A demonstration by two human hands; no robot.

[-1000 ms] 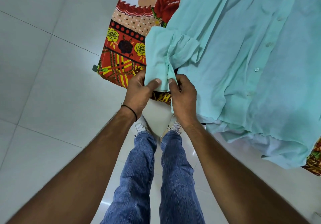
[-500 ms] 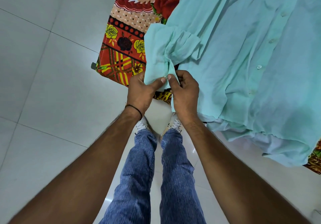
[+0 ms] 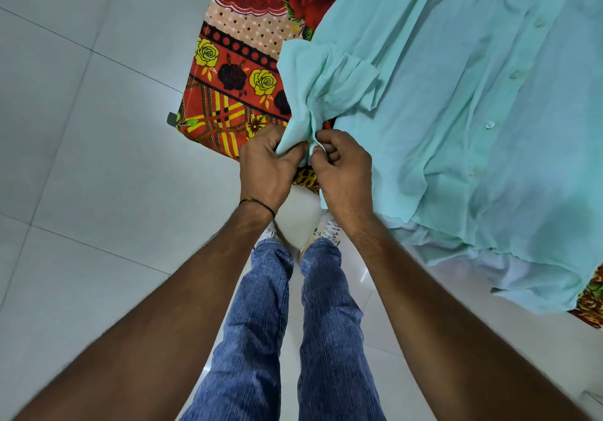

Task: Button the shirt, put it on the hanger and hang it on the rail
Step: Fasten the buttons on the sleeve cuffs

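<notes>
You are working at the cuff [image 3: 305, 133] of the mint-green shirt [image 3: 456, 133], which is lying spread over the floral cloth [image 3: 235, 71] on the bed, its hem hanging off the near edge; your left hand [image 3: 266, 172] and right hand [image 3: 342, 172] are pressed close together, both pinching the cuff; the fabric is looking thin, soft and limp, so you are better gripping right at the buttonhole edges; no hanger or rail is showing; no readable label or writing is appearing anywhere.

both hands [image 3: 306, 169] on shirt cuff [image 3: 301, 133]
</notes>
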